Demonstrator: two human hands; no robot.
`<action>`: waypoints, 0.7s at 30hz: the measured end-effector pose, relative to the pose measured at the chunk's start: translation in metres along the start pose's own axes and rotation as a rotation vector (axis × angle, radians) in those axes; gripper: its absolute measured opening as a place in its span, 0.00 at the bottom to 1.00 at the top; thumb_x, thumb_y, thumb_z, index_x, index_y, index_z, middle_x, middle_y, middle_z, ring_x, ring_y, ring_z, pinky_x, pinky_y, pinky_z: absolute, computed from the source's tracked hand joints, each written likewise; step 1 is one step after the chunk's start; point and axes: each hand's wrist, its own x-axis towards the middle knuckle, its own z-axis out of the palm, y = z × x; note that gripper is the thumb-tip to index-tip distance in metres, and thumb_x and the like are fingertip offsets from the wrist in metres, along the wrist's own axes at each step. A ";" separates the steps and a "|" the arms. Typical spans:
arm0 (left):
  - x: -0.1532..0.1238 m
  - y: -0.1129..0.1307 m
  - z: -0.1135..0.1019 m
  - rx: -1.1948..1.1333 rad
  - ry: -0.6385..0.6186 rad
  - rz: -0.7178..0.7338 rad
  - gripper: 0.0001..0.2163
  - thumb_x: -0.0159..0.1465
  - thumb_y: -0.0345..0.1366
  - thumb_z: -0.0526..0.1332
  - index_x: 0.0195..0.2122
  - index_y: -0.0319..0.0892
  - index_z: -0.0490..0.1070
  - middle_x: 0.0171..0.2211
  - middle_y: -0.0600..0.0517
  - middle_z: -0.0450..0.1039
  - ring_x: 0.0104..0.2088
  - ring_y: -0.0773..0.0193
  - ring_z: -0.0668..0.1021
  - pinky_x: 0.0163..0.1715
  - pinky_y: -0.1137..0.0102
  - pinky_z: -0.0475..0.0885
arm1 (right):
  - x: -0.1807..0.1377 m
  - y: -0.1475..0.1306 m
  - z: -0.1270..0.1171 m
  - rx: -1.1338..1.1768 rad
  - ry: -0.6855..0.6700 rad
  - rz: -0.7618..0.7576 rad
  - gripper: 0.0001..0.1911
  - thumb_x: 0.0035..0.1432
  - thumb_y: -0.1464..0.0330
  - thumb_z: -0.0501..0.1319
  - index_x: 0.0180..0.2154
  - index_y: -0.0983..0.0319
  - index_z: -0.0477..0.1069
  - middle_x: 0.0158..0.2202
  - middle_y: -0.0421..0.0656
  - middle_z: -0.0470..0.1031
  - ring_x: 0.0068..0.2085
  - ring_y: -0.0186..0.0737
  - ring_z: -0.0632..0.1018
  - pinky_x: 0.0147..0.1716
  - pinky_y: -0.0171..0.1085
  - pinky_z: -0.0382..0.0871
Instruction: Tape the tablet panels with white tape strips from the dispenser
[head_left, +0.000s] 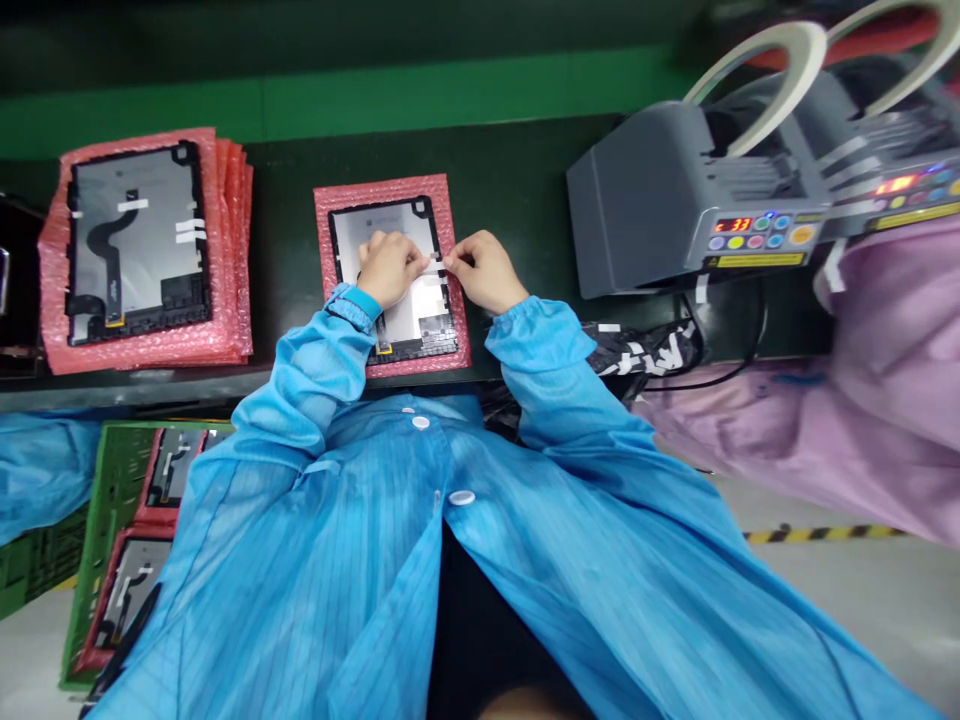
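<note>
The panel [431, 335] lies on pink bubble wrap [390, 190] on the desk [285, 260]. The left hand [390, 266], half curled and gripping nothing, presses its fingertips on 1 white tape strip [435, 266]. The right hand [486, 272] pinches the strip's end. An uneven pull could wrinkle or skew the strip, and hard pressing might slide the panel.

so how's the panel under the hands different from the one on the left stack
The middle panel lies on a single pink sheet; the left panel tops a stack of sheets. The left hand presses the middle panel while the right hand seems to pinch a white tape strip on it; the left panel is untouched, its black cable in full view. Both are dark-framed grey panels on pink bubble wrap.
</note>
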 end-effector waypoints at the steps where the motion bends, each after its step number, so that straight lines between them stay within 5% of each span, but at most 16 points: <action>1: 0.000 -0.001 0.002 -0.001 -0.003 0.010 0.08 0.65 0.39 0.61 0.31 0.43 0.72 0.40 0.46 0.74 0.53 0.47 0.69 0.54 0.54 0.59 | 0.000 0.001 0.001 0.001 0.006 0.000 0.06 0.56 0.72 0.61 0.27 0.60 0.67 0.35 0.46 0.69 0.45 0.48 0.72 0.54 0.55 0.64; 16: 0.000 0.008 0.005 0.072 -0.007 0.016 0.09 0.64 0.35 0.61 0.26 0.41 0.70 0.42 0.43 0.74 0.55 0.43 0.67 0.55 0.51 0.59 | 0.000 0.012 0.016 0.029 0.048 -0.015 0.15 0.58 0.58 0.61 0.25 0.59 0.64 0.38 0.51 0.71 0.53 0.56 0.68 0.61 0.66 0.55; 21: 0.001 0.007 0.008 0.071 0.008 0.026 0.08 0.62 0.34 0.62 0.26 0.41 0.70 0.42 0.42 0.74 0.55 0.42 0.67 0.55 0.50 0.59 | 0.001 0.008 0.016 -0.026 0.071 0.030 0.14 0.57 0.63 0.63 0.23 0.59 0.64 0.36 0.50 0.69 0.51 0.55 0.68 0.60 0.65 0.56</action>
